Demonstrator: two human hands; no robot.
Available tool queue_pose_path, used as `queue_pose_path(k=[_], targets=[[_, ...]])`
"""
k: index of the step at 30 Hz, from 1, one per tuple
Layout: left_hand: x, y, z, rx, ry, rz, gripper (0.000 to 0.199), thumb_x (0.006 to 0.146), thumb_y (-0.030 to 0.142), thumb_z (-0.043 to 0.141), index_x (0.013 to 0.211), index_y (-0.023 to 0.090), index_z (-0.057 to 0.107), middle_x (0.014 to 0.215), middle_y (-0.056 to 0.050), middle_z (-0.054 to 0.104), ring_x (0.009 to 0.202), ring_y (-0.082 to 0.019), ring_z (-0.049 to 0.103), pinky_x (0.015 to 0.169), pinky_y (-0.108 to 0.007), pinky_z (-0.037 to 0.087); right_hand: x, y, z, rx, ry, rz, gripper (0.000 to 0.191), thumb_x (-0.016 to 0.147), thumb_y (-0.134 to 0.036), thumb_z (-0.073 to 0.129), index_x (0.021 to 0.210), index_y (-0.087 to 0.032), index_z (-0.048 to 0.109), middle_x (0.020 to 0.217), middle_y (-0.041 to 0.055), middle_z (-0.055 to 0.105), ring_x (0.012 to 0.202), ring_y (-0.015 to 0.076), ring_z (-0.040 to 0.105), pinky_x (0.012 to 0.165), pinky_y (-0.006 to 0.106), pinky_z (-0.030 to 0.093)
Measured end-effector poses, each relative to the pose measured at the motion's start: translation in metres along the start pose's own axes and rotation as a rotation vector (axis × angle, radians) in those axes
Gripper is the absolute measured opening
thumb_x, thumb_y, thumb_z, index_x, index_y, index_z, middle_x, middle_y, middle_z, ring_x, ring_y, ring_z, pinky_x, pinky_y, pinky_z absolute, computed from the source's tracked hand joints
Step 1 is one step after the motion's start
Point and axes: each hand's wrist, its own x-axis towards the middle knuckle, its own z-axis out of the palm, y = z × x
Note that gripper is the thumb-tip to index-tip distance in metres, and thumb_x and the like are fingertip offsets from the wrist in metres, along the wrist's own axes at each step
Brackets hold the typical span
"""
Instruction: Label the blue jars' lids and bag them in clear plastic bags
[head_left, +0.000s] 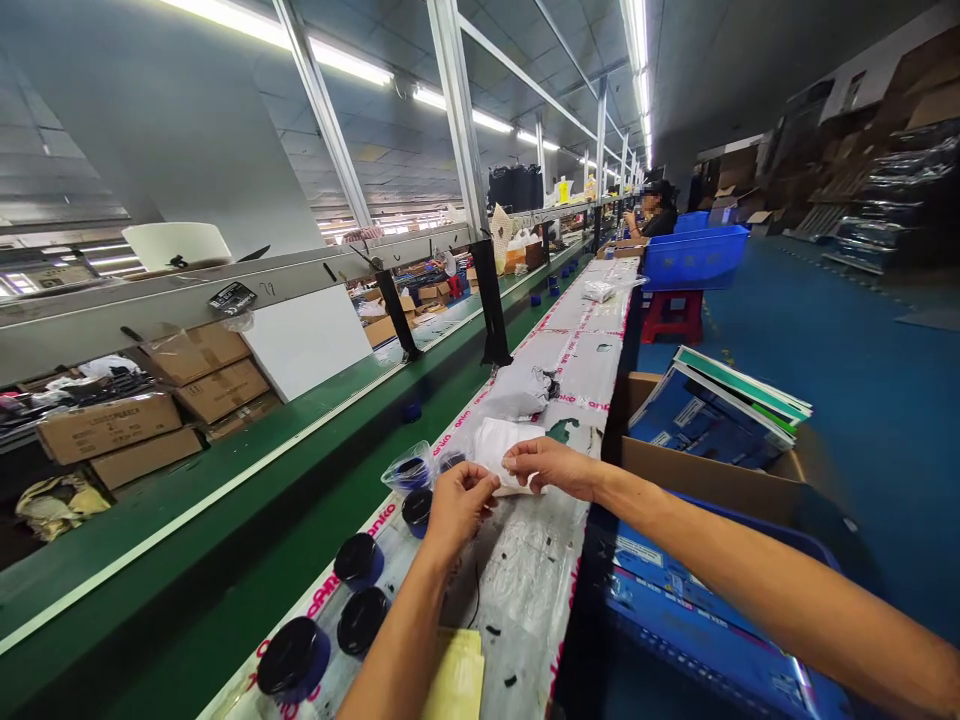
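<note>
Above the plastic-covered workbench (536,570), the left hand (459,508) and right hand (547,468) pinch a white fabric-like sheet (504,452) between fingers and thumbs; it looks light and limp, best held by its edges. Round black-and-blue parts (360,560) sit along the bench's left side.
</note>
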Motion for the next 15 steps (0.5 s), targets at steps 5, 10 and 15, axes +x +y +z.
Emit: queue_pose_path(k=[5,10,15], targets=[[-0.021,0.013,-0.025,0.340,0.280,0.069,0.021,0.095,0.037,0.061,0.091,0.016,0.064,0.080,0.001,0.065,0.075,-0.015,0.062,0.075,-0.034,0.052,-0.001,-0.014,0.024,-0.132,-0.013,-0.118,0.030,0.078,-0.045,0.064,0.084,-0.016,0.058,0.086,0.0046,0.066,0.063,0.0128,0.060,0.049,0.023,0.045],[-0.031,0.020,-0.064,0.706,0.432,0.155,0.016,0.095,0.020,0.050,0.103,0.020,0.063,0.095,-0.005,0.067,0.089,-0.020,0.063,0.073,-0.031,0.041,0.024,-0.030,0.056,-0.332,0.100,-0.339,0.011,0.085,-0.028,0.057,0.089,-0.018,0.058,0.081,0.0018,0.068,0.064,0.0129,0.061,0.055,0.023,0.046],[-0.034,0.009,-0.095,0.981,0.478,0.128,0.025,0.095,0.014,0.042,0.106,0.018,0.065,0.104,-0.010,0.065,0.099,-0.027,0.062,0.064,-0.032,0.038,0.048,-0.041,0.086,-0.541,0.240,-0.589,0.008,0.080,-0.011,0.061,0.083,-0.018,0.062,0.089,0.0042,0.067,0.090,0.0186,0.061,0.083,0.031,0.046]])
